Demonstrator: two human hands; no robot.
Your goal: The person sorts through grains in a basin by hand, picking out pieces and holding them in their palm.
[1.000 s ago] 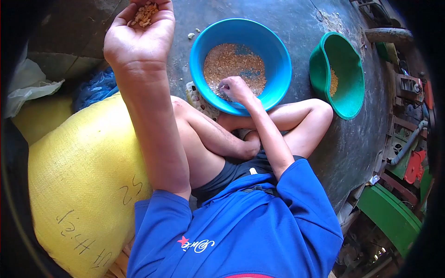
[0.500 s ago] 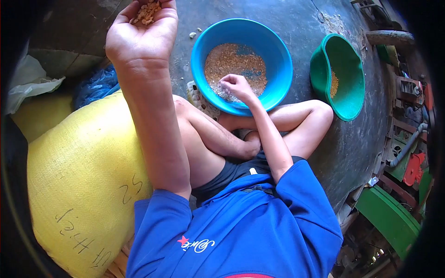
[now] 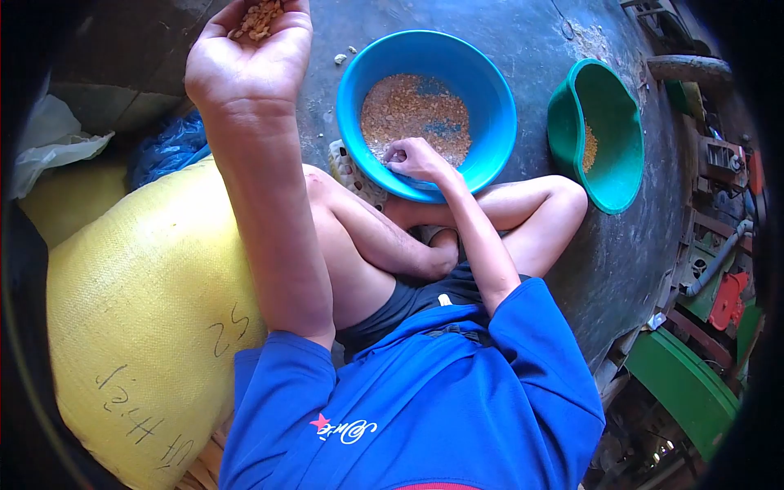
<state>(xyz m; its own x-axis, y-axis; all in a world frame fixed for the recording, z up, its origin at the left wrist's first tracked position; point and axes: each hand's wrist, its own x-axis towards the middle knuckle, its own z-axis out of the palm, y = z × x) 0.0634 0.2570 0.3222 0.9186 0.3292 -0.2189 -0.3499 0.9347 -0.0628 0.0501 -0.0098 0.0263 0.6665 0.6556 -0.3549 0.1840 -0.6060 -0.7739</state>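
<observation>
My left hand (image 3: 250,69) is raised at the top left, palm up and fingers partly out of frame. Cupped in it is a handful of yellow-brown grain (image 3: 260,22), perhaps corn kernels. Over the near side of a blue basin (image 3: 488,122) is my right hand (image 3: 415,158), its fingers curled and pressed together. Whatever they may pinch is hidden. Broken, brownish grain (image 3: 408,114) covers much of the basin's bottom, with whiter, powdery bits close to my right hand.
A bent green tub (image 3: 614,163) with yellow grain stands to the right. Beside my left arm bulges a full yellow sack (image 3: 147,302). My crossed legs lie before the basin, with an egg tray (image 3: 347,167) partly under it. Machine parts (image 3: 719,302) line the right edge.
My right hand has turned slightly and dipped a little nearer the basin's near side, its fingers more curled. My left hand stays raised with the grain.
</observation>
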